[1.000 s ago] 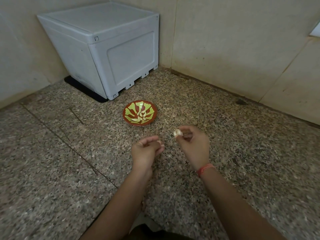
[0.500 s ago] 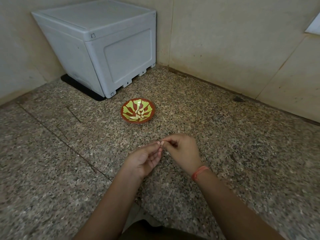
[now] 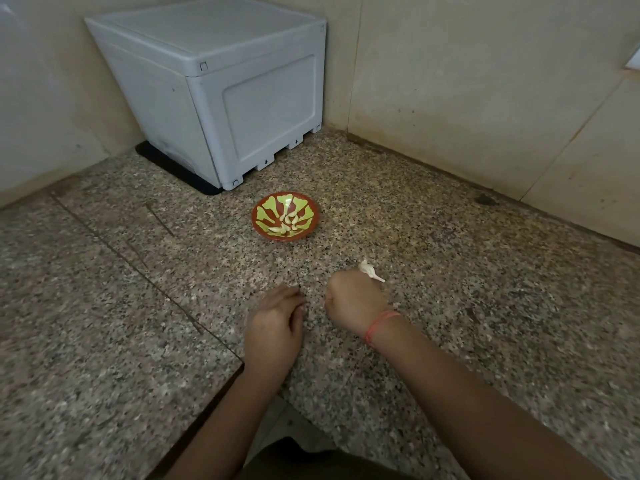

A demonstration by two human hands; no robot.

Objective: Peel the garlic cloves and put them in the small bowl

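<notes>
A small red bowl point(image 3: 309, 206) with a green pattern stands on the granite counter point(image 3: 450, 271) and holds several peeled garlic cloves point(image 3: 286, 224). My right hand point(image 3: 356, 299) is curled in a fist nearer to me, to the right of the bowl. It grips a white garlic clove point(image 3: 367, 269) with a papery tail, which sticks out past the fingers. To its left, my left hand point(image 3: 275, 320) lies knuckles up with loosely bent fingers, fingertips down at the counter. Nothing shows in it, though its palm side is hidden.
A grey plastic box point(image 3: 221, 88) stands in the back corner behind the bowl, against beige tiled walls point(image 3: 467, 81). A seam in the counter point(image 3: 145, 271) runs diagonally on the left. The counter's front edge point(image 3: 221, 386) lies under my left forearm.
My hands were joined at the clove; they have now parted and dropped toward the counter. The right hand moved right with the clove, and the left pulled back.
</notes>
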